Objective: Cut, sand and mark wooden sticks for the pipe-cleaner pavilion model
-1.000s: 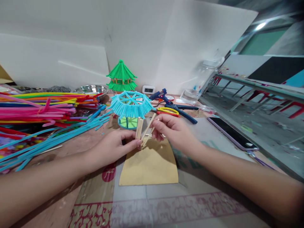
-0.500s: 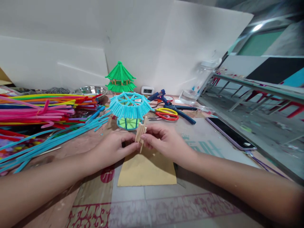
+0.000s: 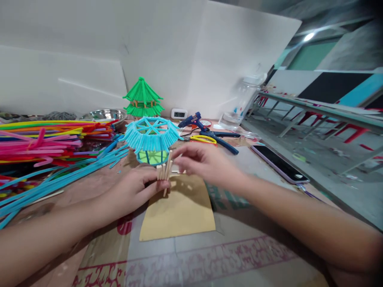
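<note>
Left hand point(image 3: 136, 187) pinches a bundle of thin wooden sticks point(image 3: 162, 173), roughly upright above the tan card point(image 3: 179, 217), in front of the blue pipe-cleaner pavilion point(image 3: 151, 137). Right hand point(image 3: 200, 163) is curled beside the tallest stick — can't tell if thumb and forefinger pinch it or just hang near. Ends look uneven; 1 pokes out below the left thumb. To even them: light left grip, nudge 1 at a time, tap ends on the card — clear of the pavilion.

L grip point(image 3: 140, 184) pinched, R grip point(image 3: 206, 162) part-curled.
</note>
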### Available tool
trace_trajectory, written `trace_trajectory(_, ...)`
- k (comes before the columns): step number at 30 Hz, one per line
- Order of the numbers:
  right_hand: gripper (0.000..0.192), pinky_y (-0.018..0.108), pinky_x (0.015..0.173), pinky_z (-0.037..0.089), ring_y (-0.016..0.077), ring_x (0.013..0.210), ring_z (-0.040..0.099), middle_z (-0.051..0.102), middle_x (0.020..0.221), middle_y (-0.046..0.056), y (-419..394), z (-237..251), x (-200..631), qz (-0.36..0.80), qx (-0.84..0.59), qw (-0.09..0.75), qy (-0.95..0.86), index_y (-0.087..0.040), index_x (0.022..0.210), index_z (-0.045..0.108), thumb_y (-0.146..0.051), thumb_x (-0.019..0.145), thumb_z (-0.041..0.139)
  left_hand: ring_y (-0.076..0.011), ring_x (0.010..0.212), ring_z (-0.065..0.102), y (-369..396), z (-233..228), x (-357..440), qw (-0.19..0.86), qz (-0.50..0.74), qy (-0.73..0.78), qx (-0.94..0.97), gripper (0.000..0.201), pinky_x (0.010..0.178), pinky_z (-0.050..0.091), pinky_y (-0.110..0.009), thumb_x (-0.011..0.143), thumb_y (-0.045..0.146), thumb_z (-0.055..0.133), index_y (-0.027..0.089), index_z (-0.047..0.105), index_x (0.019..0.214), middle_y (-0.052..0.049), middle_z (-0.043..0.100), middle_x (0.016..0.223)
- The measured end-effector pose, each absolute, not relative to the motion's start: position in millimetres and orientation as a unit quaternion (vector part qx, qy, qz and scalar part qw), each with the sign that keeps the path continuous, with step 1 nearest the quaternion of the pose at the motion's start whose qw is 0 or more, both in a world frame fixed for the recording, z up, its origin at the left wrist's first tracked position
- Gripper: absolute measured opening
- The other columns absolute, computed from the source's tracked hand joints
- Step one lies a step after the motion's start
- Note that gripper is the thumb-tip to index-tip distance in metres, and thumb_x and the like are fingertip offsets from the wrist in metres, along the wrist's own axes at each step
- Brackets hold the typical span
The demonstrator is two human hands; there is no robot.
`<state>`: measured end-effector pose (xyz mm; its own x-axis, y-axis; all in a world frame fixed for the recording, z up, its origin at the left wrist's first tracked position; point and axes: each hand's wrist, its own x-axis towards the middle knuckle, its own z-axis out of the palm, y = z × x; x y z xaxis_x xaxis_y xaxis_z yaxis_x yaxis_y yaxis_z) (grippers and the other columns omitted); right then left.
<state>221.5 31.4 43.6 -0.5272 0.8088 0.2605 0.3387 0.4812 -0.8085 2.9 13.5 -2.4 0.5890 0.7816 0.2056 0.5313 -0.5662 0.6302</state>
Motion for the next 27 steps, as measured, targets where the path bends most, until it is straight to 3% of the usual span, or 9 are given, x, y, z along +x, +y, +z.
trace_trajectory(3,0.012,0.025,0.059,0.041,0.0128,0.063,0.058,0.066,0.07,0.001,50.3,59.9,246.2,0.243,-0.421,0.224,-0.844,-0.017,0.081,0.069,-0.024,0.087,0.061,-0.0186,0.086,0.066,14.5,-2.4,1.6,0.3,0.219,0.416,0.83,0.041,0.075,0.046,-0.026,0.097,0.05,0.043,0.022,0.072,0.088,-0.001,0.074,0.09)
trace_trajectory(6,0.009,0.026,0.059,0.037,0.0152,0.066,0.059,0.07,0.078,0.002,59.5,58.4,258.6,0.137,-0.442,0.098,-0.881,-0.019,0.086,0.073,-0.026,0.081,0.068,-0.0187,0.087,0.066,15.0,-1.6,1.2,0.313,0.222,0.422,0.821,0.04,0.075,0.047,-0.025,0.096,0.052,0.045,0.024,0.073,0.089,0.0,0.075,0.092)
trace_trajectory(11,0.012,0.027,0.064,0.038,0.0192,0.079,0.062,0.073,0.092,0.006,49.5,40.6,250.0,0.075,-0.414,0.046,-0.906,-0.02,0.092,0.073,-0.02,0.083,0.065,-0.0197,0.086,0.068,16.5,-2.5,1.3,0.313,0.218,0.426,0.82,0.043,0.074,0.048,-0.025,0.095,0.053,0.045,0.022,0.073,0.087,-0.001,0.076,0.092)
trace_trajectory(21,0.015,0.029,0.059,0.033,0.0185,0.071,0.057,0.067,0.08,0.008,41.4,37.1,243.2,-0.005,-0.392,0.054,-0.919,-0.016,0.082,0.064,-0.006,0.078,0.053,-0.019,0.084,0.067,14.9,1.8,2.9,0.316,0.227,0.418,0.821,0.038,0.074,0.047,-0.025,0.097,0.047,0.044,0.022,0.07,0.085,-0.002,0.074,0.087)
trace_trajectory(24,0.009,0.027,0.057,0.033,0.0146,0.065,0.052,0.063,0.075,0.003,39.8,44.3,242.8,0.055,-0.417,0.125,-0.899,-0.019,0.081,0.058,-0.01,0.08,0.055,-0.0186,0.081,0.067,14.0,3.0,3.2,0.333,0.233,0.421,0.811,0.039,0.072,0.047,-0.025,0.097,0.047,0.044,0.02,0.07,0.084,-0.002,0.074,0.085)
trace_trajectory(27,0.006,0.025,0.056,0.038,0.0125,0.061,0.053,0.058,0.07,-0.002,33.6,48.9,236.2,0.237,-0.376,0.208,-0.871,-0.021,0.083,0.051,-0.019,0.086,0.055,-0.0168,0.076,0.065,13.9,3.2,3.7,0.344,0.249,0.405,0.81,0.036,0.067,0.046,-0.024,0.096,0.043,0.046,0.019,0.069,0.083,-0.001,0.072,0.081)
